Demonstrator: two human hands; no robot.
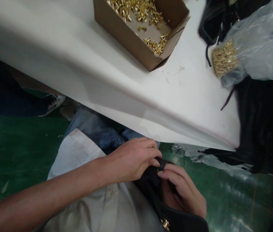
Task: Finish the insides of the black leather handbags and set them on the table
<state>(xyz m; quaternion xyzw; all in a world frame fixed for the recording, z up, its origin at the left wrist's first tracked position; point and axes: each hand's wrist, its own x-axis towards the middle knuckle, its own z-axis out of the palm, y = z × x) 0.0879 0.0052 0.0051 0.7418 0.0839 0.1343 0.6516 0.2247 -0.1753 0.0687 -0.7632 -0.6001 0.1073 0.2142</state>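
Observation:
A black leather-like piece (148, 182) lies in my lap against my shirt, below the table edge. My left hand (136, 158) is closed on its upper edge, with the fingers bent over and the thumb pressed near the rim. Close beside it, my right hand (187, 190) pinches the same edge between thumb and fingers. A tiny gold spot shows between the two hands, too small to make out. Lower down, a shiny gold metal fitting (165, 224) sits on the black material. The piece's full shape is hidden by my hands and the frame's bottom edge.
On the white-covered table (78, 58) stands an open cardboard box (124, 35) with many small gold rivets. A clear plastic bag (259, 48) of gold pieces (224, 59) lies at right, near black material (264, 119). Another person's shoe (54, 103) shows at left on the green floor.

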